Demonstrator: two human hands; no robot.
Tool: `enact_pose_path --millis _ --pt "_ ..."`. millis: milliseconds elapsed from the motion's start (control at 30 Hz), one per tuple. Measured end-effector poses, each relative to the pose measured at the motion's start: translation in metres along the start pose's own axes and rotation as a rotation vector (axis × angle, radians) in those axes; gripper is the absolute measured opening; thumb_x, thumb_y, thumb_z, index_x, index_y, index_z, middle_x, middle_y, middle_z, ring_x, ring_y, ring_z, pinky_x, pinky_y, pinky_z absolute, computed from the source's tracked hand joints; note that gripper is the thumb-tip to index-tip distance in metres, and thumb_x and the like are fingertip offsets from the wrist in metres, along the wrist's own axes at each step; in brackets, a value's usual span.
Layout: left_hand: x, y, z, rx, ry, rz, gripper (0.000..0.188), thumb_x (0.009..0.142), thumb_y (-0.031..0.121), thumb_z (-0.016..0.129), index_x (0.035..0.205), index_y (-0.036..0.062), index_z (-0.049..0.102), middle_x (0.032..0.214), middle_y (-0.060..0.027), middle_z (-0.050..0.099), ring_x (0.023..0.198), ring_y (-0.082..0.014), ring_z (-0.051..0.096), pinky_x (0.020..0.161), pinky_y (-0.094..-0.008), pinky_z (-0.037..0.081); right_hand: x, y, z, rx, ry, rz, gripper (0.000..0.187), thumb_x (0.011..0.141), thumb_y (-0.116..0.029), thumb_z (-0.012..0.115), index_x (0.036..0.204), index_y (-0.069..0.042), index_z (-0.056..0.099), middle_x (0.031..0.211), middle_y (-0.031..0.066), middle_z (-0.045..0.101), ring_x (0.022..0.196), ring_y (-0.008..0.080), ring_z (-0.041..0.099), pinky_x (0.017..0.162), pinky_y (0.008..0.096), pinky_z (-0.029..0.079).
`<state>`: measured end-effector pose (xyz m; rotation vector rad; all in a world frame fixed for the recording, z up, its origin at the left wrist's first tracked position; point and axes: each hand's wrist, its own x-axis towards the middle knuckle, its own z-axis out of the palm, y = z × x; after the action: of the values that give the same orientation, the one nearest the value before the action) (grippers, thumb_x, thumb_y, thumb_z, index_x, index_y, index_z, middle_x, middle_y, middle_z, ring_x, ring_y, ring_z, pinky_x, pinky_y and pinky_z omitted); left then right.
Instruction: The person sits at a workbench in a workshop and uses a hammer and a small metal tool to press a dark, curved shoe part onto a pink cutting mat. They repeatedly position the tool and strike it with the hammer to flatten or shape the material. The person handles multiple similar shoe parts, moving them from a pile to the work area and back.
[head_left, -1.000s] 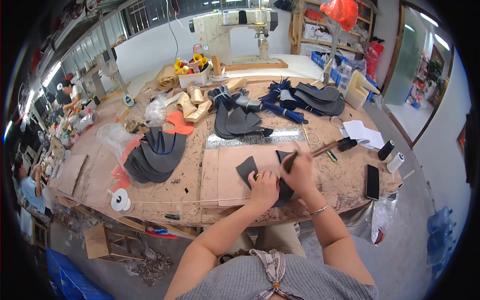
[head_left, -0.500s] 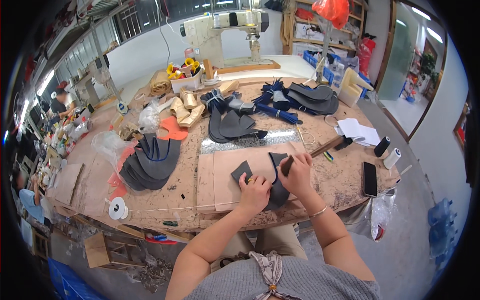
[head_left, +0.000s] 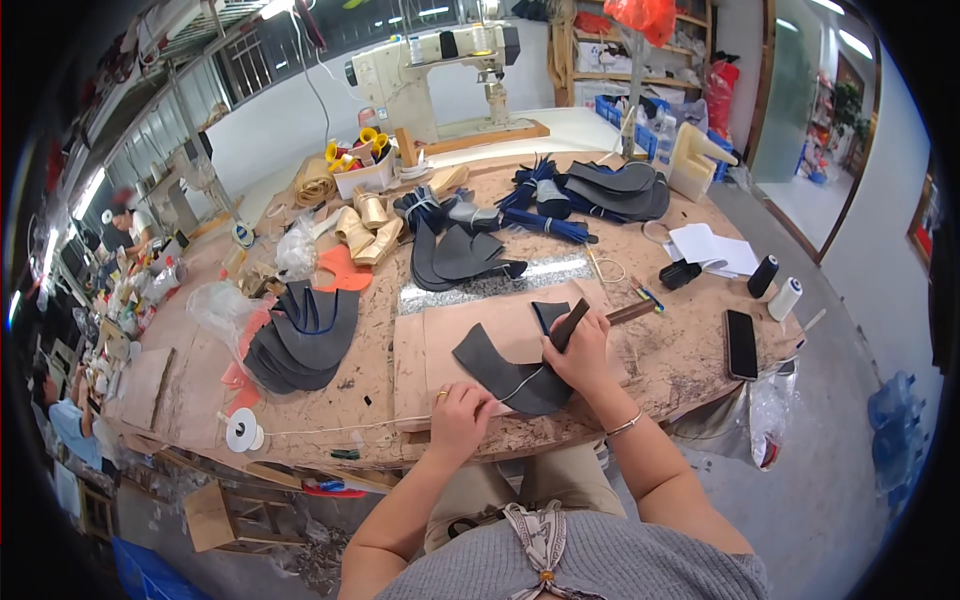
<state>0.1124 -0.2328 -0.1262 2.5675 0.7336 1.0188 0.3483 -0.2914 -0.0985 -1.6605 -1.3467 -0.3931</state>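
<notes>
A curved dark grey shoe-upper piece point(head_left: 490, 362) with a blue edge lies on a pale tan board point(head_left: 440, 340) in front of me. My right hand point(head_left: 582, 352) is closed around a hammer-like tool with a dark brown head point(head_left: 570, 326) and brown handle point(head_left: 632, 312), over the piece's right part. My left hand point(head_left: 460, 418), fingers drawn together at the board's near edge, holds a white cord point(head_left: 520, 384). The cord runs across the piece toward my right hand and leftward to a white spool point(head_left: 243, 430).
Stacked grey pieces point(head_left: 305, 340) lie left; bundled grey and blue pieces point(head_left: 460, 255) lie behind the board. A phone point(head_left: 741, 345), thread cones point(head_left: 785, 299), white paper point(head_left: 712, 248) and a black object point(head_left: 680, 273) are at right. A sewing machine point(head_left: 430, 80) stands at the back.
My left hand has left the grey piece and moved left and nearer to me, onto the cord. The piece now lies opened out, with cord across it. The tool has tilted more upright.
</notes>
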Motion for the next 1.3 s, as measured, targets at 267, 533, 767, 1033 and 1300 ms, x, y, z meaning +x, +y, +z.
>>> enact_pose_path --millis 267,533,767,1033,1300 --pt "0.005 -0.008 0.007 0.210 -0.050 0.118 0.017 0.085 0.016 0.070 0.086 0.0050 0.057 0.088 -0.0111 0.059 0.084 -0.0328 0.060 0.074 -0.0444 0.047 -0.003 0.000 0.000 -0.008 0.001 0.013 0.025 0.068 -0.018 0.080 0.083 -0.011 0.061 0.084 0.0050 0.061 0.092 0.0275 0.057 0.093 0.0419 0.035" --pt "0.040 -0.061 -0.029 -0.042 -0.261 0.025 0.018 0.085 0.022 0.072 0.085 0.0069 0.062 0.082 -0.0115 0.062 0.077 -0.0329 0.063 0.065 -0.0421 0.050 0.000 -0.001 -0.002 -0.030 0.000 -0.025 0.026 0.070 -0.019 0.079 0.087 -0.010 0.061 0.082 0.0054 0.060 0.092 0.0267 0.056 0.092 0.0419 0.035" --pt "0.067 -0.033 -0.015 0.016 0.051 0.186 0.012 0.081 0.022 0.074 0.088 0.0122 0.070 0.090 -0.0025 0.067 0.098 -0.0243 0.063 0.086 -0.0409 0.044 0.000 0.003 0.004 -0.023 0.004 -0.008 0.027 0.069 -0.019 0.078 0.088 -0.009 0.062 0.083 0.0063 0.060 0.091 0.0268 0.056 0.092 0.0421 0.035" --pt "0.102 0.001 0.034 -0.006 -0.601 -0.069 0.012 0.081 0.016 0.072 0.092 0.0202 0.075 0.088 0.0016 0.068 0.098 -0.0196 0.061 0.095 -0.0439 0.032 -0.002 0.004 0.002 -0.052 0.014 -0.027 0.027 0.069 -0.019 0.078 0.088 -0.009 0.062 0.085 0.0065 0.061 0.092 0.0268 0.056 0.092 0.0413 0.035" --pt "0.070 -0.008 0.038 0.208 -0.185 0.563 0.015 0.081 0.012 0.064 0.092 0.0171 0.073 0.088 0.0015 0.062 0.096 -0.0170 0.061 0.098 -0.0450 0.030 0.006 -0.002 -0.005 -0.055 0.028 -0.104 0.023 0.070 -0.017 0.077 0.084 -0.007 0.061 0.080 0.0073 0.060 0.086 0.0281 0.057 0.089 0.0427 0.037"
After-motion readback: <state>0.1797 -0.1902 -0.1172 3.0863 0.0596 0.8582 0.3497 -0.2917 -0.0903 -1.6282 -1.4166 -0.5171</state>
